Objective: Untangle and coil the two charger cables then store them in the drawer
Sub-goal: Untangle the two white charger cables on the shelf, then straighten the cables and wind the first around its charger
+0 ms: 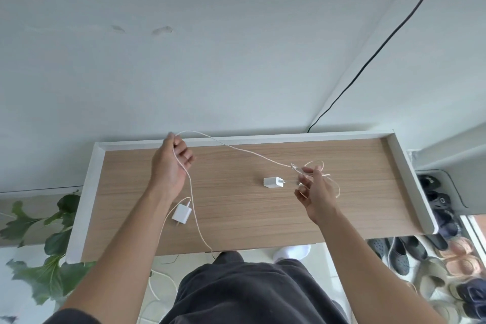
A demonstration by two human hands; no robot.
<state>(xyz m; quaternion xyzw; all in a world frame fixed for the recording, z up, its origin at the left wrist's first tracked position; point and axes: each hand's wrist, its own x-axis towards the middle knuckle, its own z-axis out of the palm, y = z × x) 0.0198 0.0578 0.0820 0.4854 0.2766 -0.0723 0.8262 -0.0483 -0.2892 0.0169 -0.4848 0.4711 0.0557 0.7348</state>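
A: Okay, quick pass. Where are the cables?

B: One white cable (pixel 236 148) runs taut-ish across the desk (pixel 236 231), far-left to right, between both hands. Left hand (pixel 171 163) is raised over the far-left part, fingers loosely curled with the cable passing through them. From there it drops toward the near edge and hangs off the desk.

A: And the right?

B: Right hand (pixel 314 192) is over the right-middle of the desk, fingertips pinching the cable where it meets a loose bundle of loops (pixel 323 179). Coil or leftover tangle, cannot tell, it's blurred.

A: Chargers?

B: Two white plugs. One charger block (pixel 273 182) lies just left of the right hand, on the desk. The other charger block (pixel 181 214) lies near the left forearm, with a short cable loop on it.

A: What does the next move hinge on?

B: The span's long axis runs left-right between the hands, slack trailing off the near edge under the left hand. I'd judge the right hand does the gathering, since the loops are there; the left feeds. Risk: the hanging part snags the near block.

A: Drawer?

B: Not visible.
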